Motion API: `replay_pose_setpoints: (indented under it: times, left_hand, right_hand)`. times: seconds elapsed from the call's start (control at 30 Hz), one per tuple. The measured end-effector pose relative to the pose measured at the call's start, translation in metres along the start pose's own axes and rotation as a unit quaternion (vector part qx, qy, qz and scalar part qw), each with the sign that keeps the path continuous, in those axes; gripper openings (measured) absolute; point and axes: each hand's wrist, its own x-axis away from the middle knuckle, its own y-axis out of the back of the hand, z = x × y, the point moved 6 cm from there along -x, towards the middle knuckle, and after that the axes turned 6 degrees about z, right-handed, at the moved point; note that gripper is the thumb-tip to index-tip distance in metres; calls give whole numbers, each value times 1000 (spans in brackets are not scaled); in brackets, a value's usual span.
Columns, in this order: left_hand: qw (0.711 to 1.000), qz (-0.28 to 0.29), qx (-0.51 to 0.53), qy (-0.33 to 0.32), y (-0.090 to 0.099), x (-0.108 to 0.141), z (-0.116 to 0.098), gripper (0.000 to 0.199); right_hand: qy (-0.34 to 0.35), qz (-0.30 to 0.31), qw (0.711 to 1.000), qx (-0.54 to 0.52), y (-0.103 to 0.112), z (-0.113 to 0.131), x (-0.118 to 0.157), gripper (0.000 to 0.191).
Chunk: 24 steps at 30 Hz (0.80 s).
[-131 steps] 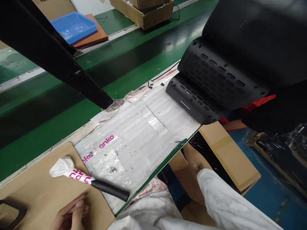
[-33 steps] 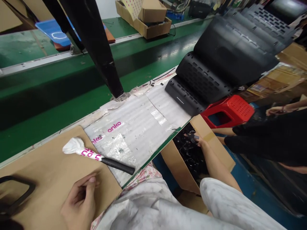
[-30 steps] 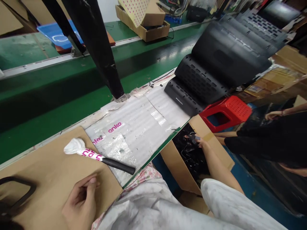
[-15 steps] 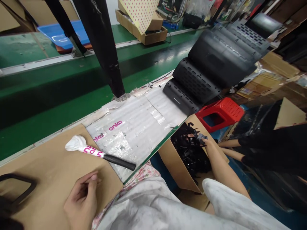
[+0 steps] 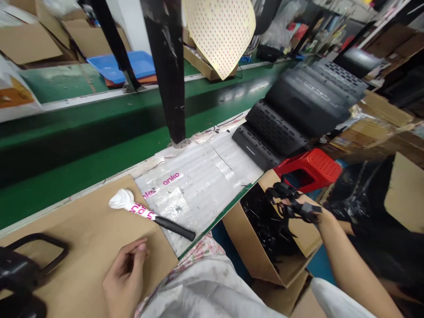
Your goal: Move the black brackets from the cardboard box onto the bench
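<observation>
My left hand (image 5: 126, 276) rests on the flat cardboard sheet (image 5: 82, 238), fingers curled and thumb against the index finger, with nothing visible between them. Just beyond it lies a mallet-like tool (image 5: 174, 226) with a black handle and a head wrapped in white printed film. At the right, my right hand (image 5: 302, 199) grips a bunch of small black plastic pieces (image 5: 285, 192), their exact kind unclear. They are above the open cardboard box (image 5: 247, 247), which contains many similar dark pieces. The bunch covers most of my fingers.
A black part with a looped handle (image 5: 23, 269) lies at the left. Overlapping black perforated panels (image 5: 278, 132) lean at the far right, beside a red stool (image 5: 316, 168). A black post (image 5: 170, 88) stands at the bench edge. Another person's dark clothing shows at right.
My right hand has risen out of the box's contents and moved right, bringing a bunch of black pieces up. My left hand keeps its curled pose. The camera view has shifted.
</observation>
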Motion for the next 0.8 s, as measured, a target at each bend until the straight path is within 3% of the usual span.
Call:
replay_pose_setpoints:
  times: [0.17,0.27,0.33,0.4,0.43,0.5,0.57,0.63,0.7,0.8]
  left_hand:
    - [998,19,25,-45,-5,5,-12,52]
    - [989,75,31,-125,-24,11,-46,39]
    - [971,137,47,-189,-44,16,-79,29]
    - [944,208,62,-247,-65,22,-112,22]
    - [931,232,68,-273,-73,24,-125,20]
    - [912,256,71,-314,-85,26,-144,18]
    - [900,253,69,-349,-91,26,-152,15]
    - [901,208,63,-376,-90,21,-149,11]
    - [917,110,47,-381,-82,8,-140,17]
    - [936,-36,16,-349,-65,-24,-128,48]
  right_hand:
    - [13,48,998,33,18,64,27,32]
    - [66,66,991,100,11,132,33,31]
    - [114,97,979,140,-8,186,32,31]
    - [162,152,957,185,-40,240,26,29]
    - [178,215,936,216,-63,262,22,28]
    - [244,267,897,256,-107,308,10,26]
    - [318,280,853,305,-152,344,-4,18]
    - [384,275,796,378,-197,366,-18,19]
    - [447,242,726,463,-238,377,-27,22]
    - [477,196,691,506,-277,380,-39,27]
